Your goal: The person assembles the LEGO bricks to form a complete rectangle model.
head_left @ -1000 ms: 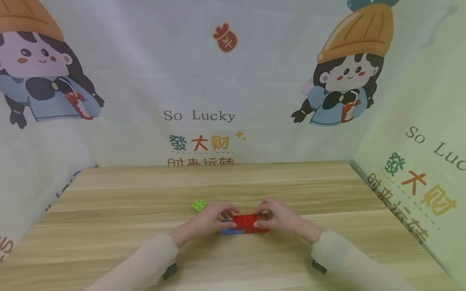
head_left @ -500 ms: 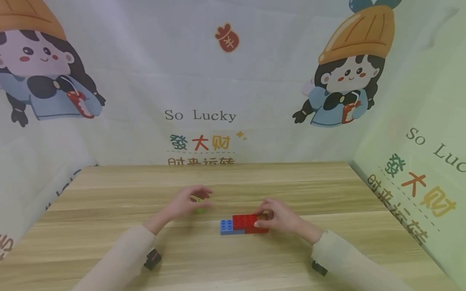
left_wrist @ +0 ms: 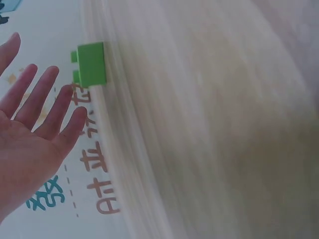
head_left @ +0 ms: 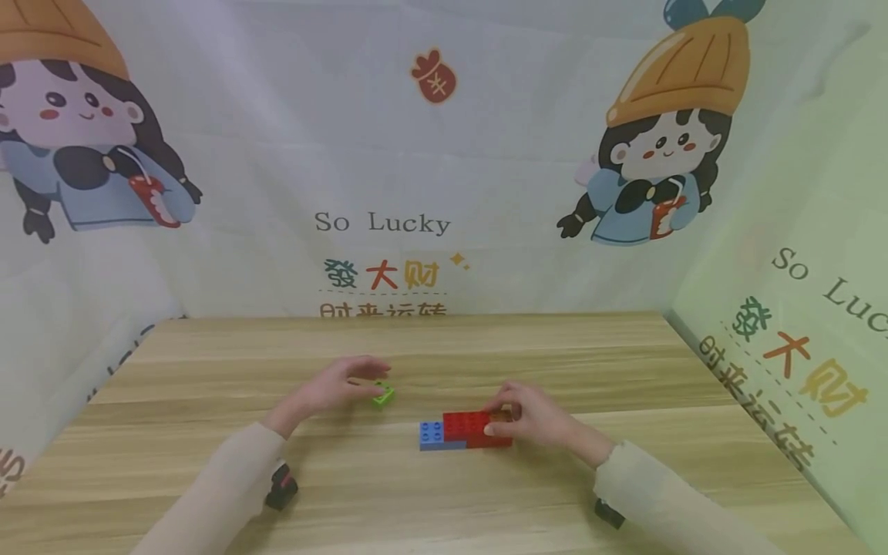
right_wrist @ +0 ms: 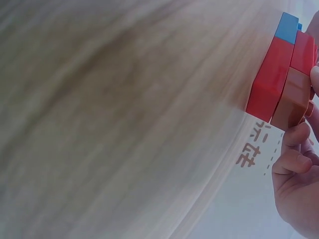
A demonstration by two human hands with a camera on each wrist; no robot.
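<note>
A small green toy building brick (head_left: pixel 384 395) with studs on top sits on the table, left of the middle. My left hand (head_left: pixel 334 388) hovers just over and beside it, its fingers extended and apart from the brick in the left wrist view. Right of it lies a block of joined bricks: a blue brick (head_left: pixel 431 433) and a red brick (right_wrist: pixel 272 74) below, another red brick (head_left: pixel 463 425) and a brown brick (right_wrist: pixel 292 97) above. My right hand (head_left: pixel 533 416) pinches this joined block at its right end, thumb in front and fingers behind, partly hiding the brown brick.
The wood-grain table (head_left: pixel 444 501) reaches back to a white printed cloth (head_left: pixel 513 231), which also hangs at both sides. A dark wrist device (head_left: pixel 280 487) sits under the left sleeve, another dark device (head_left: pixel 609 513) under the right.
My left hand has let go of the joined bricks and moved left to the green brick, drawing back slightly in the last half second. My right hand keeps its grip in place.
</note>
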